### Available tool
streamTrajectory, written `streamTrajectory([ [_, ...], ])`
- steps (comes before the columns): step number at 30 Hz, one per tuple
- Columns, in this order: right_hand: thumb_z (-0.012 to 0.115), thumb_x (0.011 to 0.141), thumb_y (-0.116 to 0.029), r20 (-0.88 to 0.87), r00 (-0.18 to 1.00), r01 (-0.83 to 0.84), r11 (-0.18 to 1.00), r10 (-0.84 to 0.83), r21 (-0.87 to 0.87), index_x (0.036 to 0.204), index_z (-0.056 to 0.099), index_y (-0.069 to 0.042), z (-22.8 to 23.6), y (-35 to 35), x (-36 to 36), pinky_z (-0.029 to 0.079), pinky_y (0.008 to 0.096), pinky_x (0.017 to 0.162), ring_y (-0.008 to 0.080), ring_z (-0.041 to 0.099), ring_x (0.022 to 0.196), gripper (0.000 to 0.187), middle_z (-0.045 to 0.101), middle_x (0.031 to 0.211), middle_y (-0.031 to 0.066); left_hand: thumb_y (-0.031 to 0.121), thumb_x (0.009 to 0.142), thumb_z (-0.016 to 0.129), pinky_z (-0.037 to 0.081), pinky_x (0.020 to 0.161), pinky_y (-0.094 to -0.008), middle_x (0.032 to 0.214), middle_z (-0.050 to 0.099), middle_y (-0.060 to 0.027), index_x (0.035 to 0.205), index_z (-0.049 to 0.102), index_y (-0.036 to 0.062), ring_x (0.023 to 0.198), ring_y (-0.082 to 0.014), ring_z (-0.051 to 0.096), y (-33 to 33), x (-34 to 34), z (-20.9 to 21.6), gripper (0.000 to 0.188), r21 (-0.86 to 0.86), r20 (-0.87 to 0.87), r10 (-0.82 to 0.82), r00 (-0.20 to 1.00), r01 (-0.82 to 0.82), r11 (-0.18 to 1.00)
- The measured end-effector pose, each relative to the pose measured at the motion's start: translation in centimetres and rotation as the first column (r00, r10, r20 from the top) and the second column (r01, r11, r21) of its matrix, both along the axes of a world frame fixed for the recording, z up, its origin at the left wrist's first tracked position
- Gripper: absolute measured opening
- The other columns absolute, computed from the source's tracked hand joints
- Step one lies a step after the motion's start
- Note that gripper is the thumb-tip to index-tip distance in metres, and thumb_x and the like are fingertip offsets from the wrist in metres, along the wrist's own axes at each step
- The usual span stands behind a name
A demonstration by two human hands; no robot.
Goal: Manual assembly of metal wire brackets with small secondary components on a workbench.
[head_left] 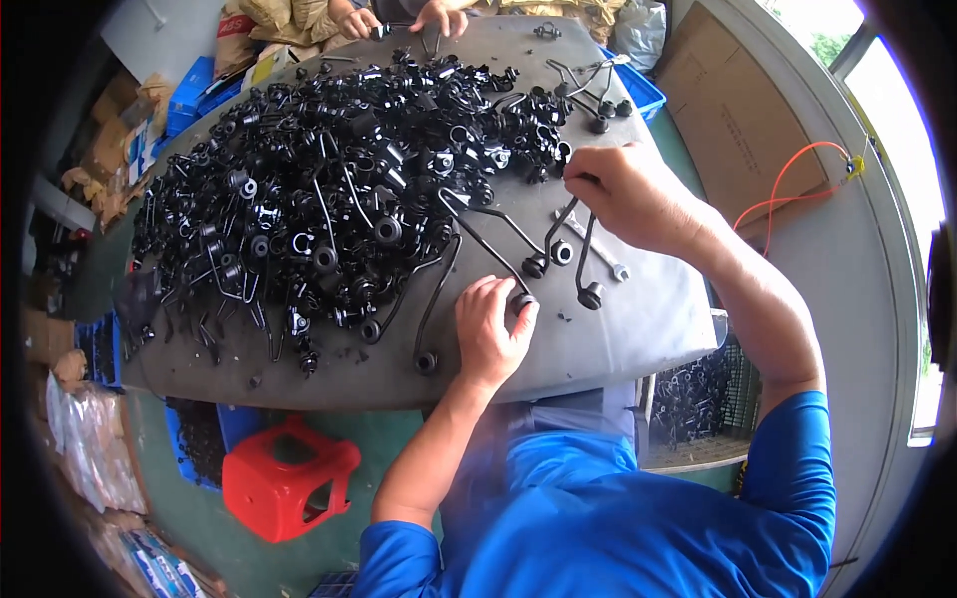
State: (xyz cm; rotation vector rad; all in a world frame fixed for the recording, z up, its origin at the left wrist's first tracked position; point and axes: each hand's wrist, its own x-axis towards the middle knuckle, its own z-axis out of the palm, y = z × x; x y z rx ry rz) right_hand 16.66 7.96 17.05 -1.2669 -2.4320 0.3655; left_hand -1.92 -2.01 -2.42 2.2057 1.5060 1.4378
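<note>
My left hand [490, 331] rests near the table's front edge, thumb and fingers closed on the black rubber bushing [523, 302] at one end of a bent black metal rod [488, 244]. To the right, my right hand [638, 199] grips the upper part of a second bent rod [590, 247], its two legs hanging down to bushings at the tabletop. Between and below the hands lies a silver wrench [605, 256], partly behind the rod. Another bent rod with bushings [426, 319] lies just left of my left hand.
A large heap of black clamps, rods and bushings [329, 179] covers the table's left and middle. Across the table are another person's hands [399, 20]. Several finished-looking rods [595, 90] lie far right, by a blue bin [643, 90]. A red stool [284, 478] stands below left.
</note>
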Motion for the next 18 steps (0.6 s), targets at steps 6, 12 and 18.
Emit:
streamTrajectory([
  [6, 0.059, 0.091, -0.011, -0.183, 0.981, -0.029, 0.880, -0.067, -0.475, 0.091, 0.067, 0.002, 0.3, 0.7, 4.2, 0.055, 0.0285, 0.057, 0.0135, 0.067, 0.061, 0.015, 0.067, 0.074, 0.0079, 0.011, 0.085, 0.067, 0.046, 0.087, -0.0444, 0.096, 0.065, -0.0127, 0.107, 0.060, 0.0025, 0.095, -0.0330, 0.061, 0.2, -0.4, -0.9, 0.024, -0.044, 0.083, -0.052, 0.995, 0.056, 0.997],
  [12, 0.064, 0.094, -0.022, -0.282, 0.928, -0.043, 0.680, -0.244, -0.731, 0.102, 0.065, 0.002, -4.2, 0.9, 7.8, 0.056, 0.0279, 0.057, 0.0146, 0.067, 0.064, 0.026, 0.070, 0.083, 0.0093, 0.006, 0.092, 0.061, 0.051, 0.074, -0.0383, 0.094, 0.064, -0.0163, 0.106, 0.064, 0.0003, 0.084, -0.0309, 0.063, 2.3, -3.4, 1.3, 0.015, -0.274, 0.257, -0.061, 0.964, 0.133, 0.953],
  [18, 0.060, 0.098, -0.021, -0.393, 0.834, -0.007, 0.704, -0.388, -0.711, 0.100, 0.064, 0.001, -10.4, 0.7, 5.0, 0.048, 0.0250, 0.054, 0.0088, 0.058, 0.057, 0.022, 0.069, 0.079, 0.0056, 0.011, 0.102, 0.052, 0.060, 0.080, -0.0347, 0.102, 0.063, -0.0102, 0.117, 0.061, -0.0041, 0.086, -0.0192, 0.067, 2.8, -4.1, 4.3, 0.024, -0.430, 0.742, 0.123, 0.659, 0.327, 0.842],
])
